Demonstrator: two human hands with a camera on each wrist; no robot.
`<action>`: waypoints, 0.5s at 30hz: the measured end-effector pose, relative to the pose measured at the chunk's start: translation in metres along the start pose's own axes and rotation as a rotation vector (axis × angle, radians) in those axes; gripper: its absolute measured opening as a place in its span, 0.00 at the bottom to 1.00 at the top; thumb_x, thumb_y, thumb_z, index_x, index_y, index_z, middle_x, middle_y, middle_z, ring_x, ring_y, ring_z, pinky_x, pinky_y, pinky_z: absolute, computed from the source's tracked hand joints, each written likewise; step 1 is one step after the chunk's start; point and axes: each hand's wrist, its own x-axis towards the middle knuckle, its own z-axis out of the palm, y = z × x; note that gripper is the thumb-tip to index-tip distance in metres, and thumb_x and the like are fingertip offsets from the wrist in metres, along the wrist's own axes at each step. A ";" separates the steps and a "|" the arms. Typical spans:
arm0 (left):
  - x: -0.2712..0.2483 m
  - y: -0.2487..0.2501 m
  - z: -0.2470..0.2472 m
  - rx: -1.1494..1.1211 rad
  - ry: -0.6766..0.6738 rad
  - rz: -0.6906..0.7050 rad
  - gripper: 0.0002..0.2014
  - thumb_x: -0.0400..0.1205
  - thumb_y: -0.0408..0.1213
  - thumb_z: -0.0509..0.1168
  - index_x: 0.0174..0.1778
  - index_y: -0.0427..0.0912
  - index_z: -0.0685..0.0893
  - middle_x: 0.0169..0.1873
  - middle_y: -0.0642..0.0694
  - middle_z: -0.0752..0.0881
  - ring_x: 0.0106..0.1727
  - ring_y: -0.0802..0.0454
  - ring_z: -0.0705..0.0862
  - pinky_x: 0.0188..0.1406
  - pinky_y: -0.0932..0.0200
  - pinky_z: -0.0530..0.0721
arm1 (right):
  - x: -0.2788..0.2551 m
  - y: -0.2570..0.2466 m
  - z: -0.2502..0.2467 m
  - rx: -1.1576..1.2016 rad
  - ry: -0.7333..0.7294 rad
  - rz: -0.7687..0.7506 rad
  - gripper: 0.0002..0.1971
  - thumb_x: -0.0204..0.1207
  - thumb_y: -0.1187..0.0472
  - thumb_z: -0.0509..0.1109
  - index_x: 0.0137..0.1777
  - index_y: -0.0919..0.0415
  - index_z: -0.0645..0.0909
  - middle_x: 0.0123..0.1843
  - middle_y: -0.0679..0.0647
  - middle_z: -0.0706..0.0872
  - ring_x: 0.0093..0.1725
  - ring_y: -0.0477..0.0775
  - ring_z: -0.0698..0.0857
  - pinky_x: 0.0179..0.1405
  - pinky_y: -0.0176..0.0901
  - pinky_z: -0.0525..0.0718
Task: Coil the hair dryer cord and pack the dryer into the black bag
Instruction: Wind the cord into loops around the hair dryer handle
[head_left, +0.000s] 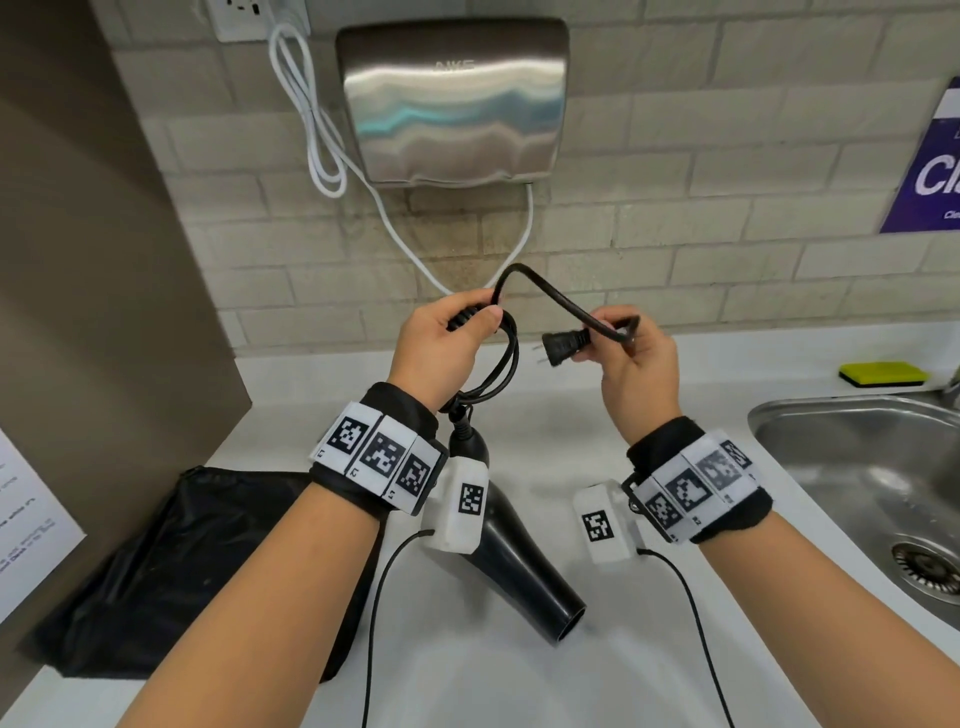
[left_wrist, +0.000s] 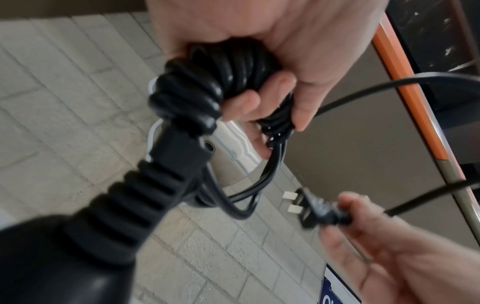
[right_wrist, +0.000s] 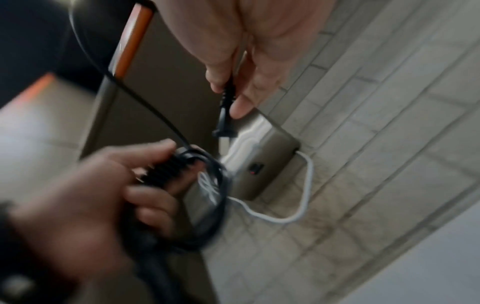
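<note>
**Cord nearly coiled; dryer not yet bagged**

My left hand (head_left: 441, 338) is fisted round the gathered loops of the cord (head_left: 506, 364), so the hair dryer (head_left: 514, 551) hangs nozzle-down above the counter (head_left: 545, 410). My right hand (head_left: 636, 358) pinches the plug (head_left: 563, 345), keeping the last stretch arched between us. The cord looks smooth and rubbery, its strain relief ribbed. The black bag (head_left: 171, 561), apparently soft fabric, lies limp at left.
</note>
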 end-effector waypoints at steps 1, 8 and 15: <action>-0.001 0.001 0.001 0.005 0.001 -0.007 0.10 0.81 0.33 0.64 0.58 0.41 0.85 0.34 0.54 0.83 0.19 0.53 0.75 0.49 0.41 0.77 | 0.000 -0.006 0.003 0.076 -0.023 -0.006 0.12 0.76 0.73 0.64 0.37 0.55 0.78 0.37 0.52 0.82 0.35 0.46 0.84 0.38 0.36 0.86; 0.002 0.002 0.001 -0.014 -0.051 -0.015 0.11 0.82 0.31 0.63 0.57 0.34 0.85 0.29 0.47 0.87 0.15 0.58 0.73 0.22 0.61 0.79 | -0.009 -0.004 0.024 -0.171 -0.179 -0.147 0.15 0.65 0.78 0.73 0.33 0.57 0.77 0.33 0.46 0.79 0.34 0.36 0.81 0.36 0.24 0.79; 0.002 0.004 0.001 -0.043 -0.160 0.009 0.09 0.83 0.27 0.60 0.54 0.38 0.84 0.27 0.57 0.84 0.15 0.70 0.75 0.18 0.82 0.68 | -0.006 0.011 0.039 -0.477 -0.206 -0.410 0.06 0.72 0.74 0.68 0.46 0.69 0.74 0.43 0.47 0.68 0.45 0.45 0.72 0.44 0.37 0.75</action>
